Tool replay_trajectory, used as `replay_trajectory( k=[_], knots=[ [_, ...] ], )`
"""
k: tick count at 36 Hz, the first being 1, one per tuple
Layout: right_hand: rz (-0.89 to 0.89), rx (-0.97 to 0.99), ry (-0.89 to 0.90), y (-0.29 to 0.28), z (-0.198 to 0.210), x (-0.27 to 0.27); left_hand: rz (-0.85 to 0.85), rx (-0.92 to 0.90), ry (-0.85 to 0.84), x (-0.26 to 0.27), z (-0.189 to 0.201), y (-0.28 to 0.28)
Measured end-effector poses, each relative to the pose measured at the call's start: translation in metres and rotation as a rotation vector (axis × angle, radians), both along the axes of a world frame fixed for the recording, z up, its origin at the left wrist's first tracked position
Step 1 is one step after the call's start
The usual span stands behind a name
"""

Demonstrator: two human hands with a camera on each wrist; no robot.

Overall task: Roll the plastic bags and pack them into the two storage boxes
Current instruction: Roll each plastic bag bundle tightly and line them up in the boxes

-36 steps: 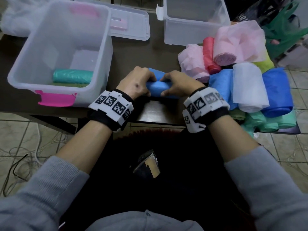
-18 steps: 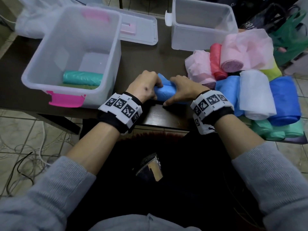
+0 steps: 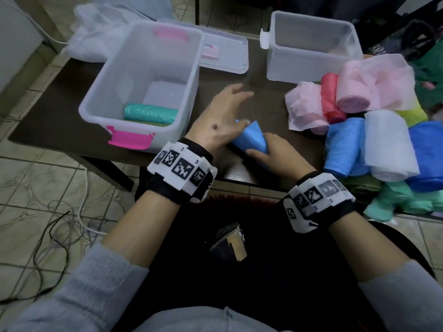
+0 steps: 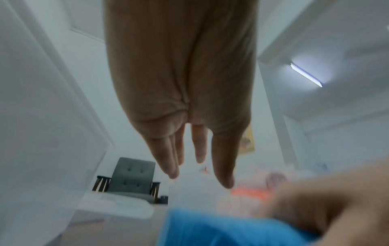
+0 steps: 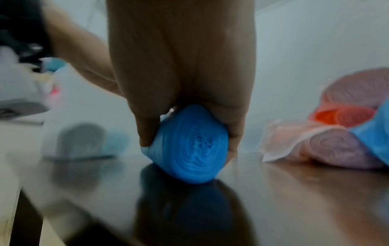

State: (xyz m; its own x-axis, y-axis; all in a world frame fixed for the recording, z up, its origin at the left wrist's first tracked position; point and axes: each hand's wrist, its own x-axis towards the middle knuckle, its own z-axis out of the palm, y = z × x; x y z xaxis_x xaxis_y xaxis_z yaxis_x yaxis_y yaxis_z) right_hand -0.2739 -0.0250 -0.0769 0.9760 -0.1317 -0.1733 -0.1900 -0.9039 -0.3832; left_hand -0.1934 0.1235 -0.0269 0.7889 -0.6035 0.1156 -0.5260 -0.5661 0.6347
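A tiled floor (image 3: 40,178) is lying under loose cables (image 3: 55,236); a grey armchair (image 4: 129,178) is standing far off beneath a glowing ceiling light (image 4: 306,74).

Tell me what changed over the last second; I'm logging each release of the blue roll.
The left hand let go of the blue roll: its fingers, curled on the roll before, now stretch out flat and reach forward over the table. The right hand still grips the roll near the table's front edge. The green roll in the left box and the pile stayed put.
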Motion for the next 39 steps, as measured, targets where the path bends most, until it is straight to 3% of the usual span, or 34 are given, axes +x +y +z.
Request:
replay_trajectory(
  k=[2, 5, 8, 11, 13, 15, 18, 21, 28, 32, 39],
  knots=[
    [-0.072, 0.169, 0.042, 0.001, 0.003, 0.005, 0.085, -0.162, -0.082, 0.001, 0.021, 0.019],
    [-0.216, 0.583, 0.090, 0.005, 0.009, 0.012, 0.281, -0.365, -0.179, 0.007, 0.050, 0.057],
    [-0.300, 0.882, 0.097, 0.017, 0.021, 0.018, 0.562, -0.375, -0.238, 0.019, 0.055, 0.102],
    [-0.309, 1.059, 0.083, 0.030, 0.039, 0.027, 0.829, -0.289, -0.182, 0.031, 0.040, 0.143],
    [-0.288, 1.124, 0.069, 0.040, 0.052, 0.035, 0.925, -0.258, -0.079, 0.035, 0.026, 0.162],
    [-0.247, 1.156, 0.059, 0.048, 0.065, 0.042, 0.978, -0.260, 0.159, 0.036, 0.012, 0.171],
    [-0.141, 1.171, 0.039, 0.060, 0.084, 0.055, 0.953, -0.493, 0.425, 0.035, -0.003, 0.173],
    [-0.009, 1.012, -0.063, 0.076, 0.100, 0.071, 0.959, -0.535, 0.413, 0.030, -0.004, 0.171],
    [0.304, 0.225, -0.401, 0.107, 0.117, 0.107, 0.937, -0.532, 0.202, 0.004, -0.017, 0.174],
    [0.383, -0.169, -0.467, 0.119, 0.123, 0.120, 0.931, -0.548, 0.148, -0.006, -0.020, 0.173],
    [0.368, -0.356, -0.413, 0.146, 0.127, 0.140, 0.953, -0.539, 0.064, -0.019, -0.025, 0.170]
  ],
)
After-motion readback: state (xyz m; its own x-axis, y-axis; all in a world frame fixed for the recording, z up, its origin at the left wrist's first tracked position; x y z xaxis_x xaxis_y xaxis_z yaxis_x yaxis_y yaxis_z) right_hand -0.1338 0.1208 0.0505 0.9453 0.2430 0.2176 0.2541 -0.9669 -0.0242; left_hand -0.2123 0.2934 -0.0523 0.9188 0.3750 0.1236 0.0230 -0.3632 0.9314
